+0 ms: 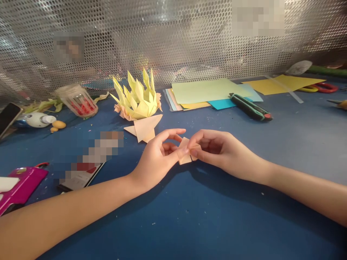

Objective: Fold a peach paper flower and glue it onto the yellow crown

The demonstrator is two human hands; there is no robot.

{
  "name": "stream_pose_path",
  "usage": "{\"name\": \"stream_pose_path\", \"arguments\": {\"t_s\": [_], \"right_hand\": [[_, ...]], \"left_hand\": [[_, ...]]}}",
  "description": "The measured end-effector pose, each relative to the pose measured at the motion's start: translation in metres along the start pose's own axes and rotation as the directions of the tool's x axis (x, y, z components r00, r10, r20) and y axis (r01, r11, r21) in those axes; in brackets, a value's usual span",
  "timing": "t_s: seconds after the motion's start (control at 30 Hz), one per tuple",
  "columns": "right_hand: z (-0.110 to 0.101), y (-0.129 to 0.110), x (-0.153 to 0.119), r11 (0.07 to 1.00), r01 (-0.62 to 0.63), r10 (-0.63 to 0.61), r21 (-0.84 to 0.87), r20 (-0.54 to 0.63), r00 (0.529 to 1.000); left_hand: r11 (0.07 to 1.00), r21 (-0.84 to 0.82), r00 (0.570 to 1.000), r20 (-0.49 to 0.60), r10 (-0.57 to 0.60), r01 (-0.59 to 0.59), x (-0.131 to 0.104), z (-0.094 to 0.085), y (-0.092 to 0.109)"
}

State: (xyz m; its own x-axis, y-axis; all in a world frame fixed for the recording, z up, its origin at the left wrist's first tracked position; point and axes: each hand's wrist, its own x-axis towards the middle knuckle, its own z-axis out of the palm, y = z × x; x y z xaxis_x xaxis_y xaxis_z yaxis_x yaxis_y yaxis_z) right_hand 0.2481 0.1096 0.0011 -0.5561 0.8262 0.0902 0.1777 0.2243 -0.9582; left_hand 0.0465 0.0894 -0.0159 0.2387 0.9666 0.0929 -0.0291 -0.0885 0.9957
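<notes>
A small folded piece of pale peach paper (184,159) is held up between both hands over the blue table (173,224). My left hand (159,155) pinches its left part, thumb in front, with the index finger stretched above it. The fingertips of my right hand (221,150) close on its right part and cover some of it. Beyond my left hand lie folded peach paper pieces (146,128), beside a yellow-green folded paper flower (141,99) with peach petals at its base.
Behind my hands are stacked coloured sheets (203,90), a dark green cutter (251,107) and red-handled scissors (326,87). At left are a jar (77,101), a phone (78,178), a glue bottle (36,120) and a magenta tool (25,184). Perforated metal (189,43) stands at the back.
</notes>
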Motion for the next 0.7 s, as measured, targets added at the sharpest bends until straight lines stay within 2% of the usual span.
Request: {"name": "stream_pose_path", "arguments": {"t_s": [0.2,0.33,0.47,0.6,0.7], "right_hand": [[-0.0039,0.0010,0.0035,0.998,-0.051,0.054,0.022,-0.147,0.988],[-0.0054,0.0046,0.0038,0.993,-0.091,0.103,0.070,-0.205,0.973],[-0.0063,0.0047,0.0022,0.997,-0.058,0.065,0.051,-0.151,0.986],[-0.0040,0.0012,-0.0001,0.992,0.021,-0.016,0.123,-0.040,0.999],[-0.0012,-0.0017,-0.0014,0.994,0.027,-0.027,0.107,-0.005,1.000]], "left_hand": [[0.993,-0.112,0.998,-0.057,-0.038,0.032,-0.0018,-0.0003,0.0037],[0.982,-0.188,0.996,-0.083,0.017,-0.033,-0.0016,-0.0004,0.0035],[0.981,-0.173,0.988,-0.138,0.066,-0.089,0.0005,0.0014,0.0036],[0.975,-0.198,0.983,-0.170,0.063,-0.096,0.0016,0.0026,0.0047],[0.969,-0.227,0.981,-0.186,0.056,-0.098,0.0020,0.0026,0.0046]]}}
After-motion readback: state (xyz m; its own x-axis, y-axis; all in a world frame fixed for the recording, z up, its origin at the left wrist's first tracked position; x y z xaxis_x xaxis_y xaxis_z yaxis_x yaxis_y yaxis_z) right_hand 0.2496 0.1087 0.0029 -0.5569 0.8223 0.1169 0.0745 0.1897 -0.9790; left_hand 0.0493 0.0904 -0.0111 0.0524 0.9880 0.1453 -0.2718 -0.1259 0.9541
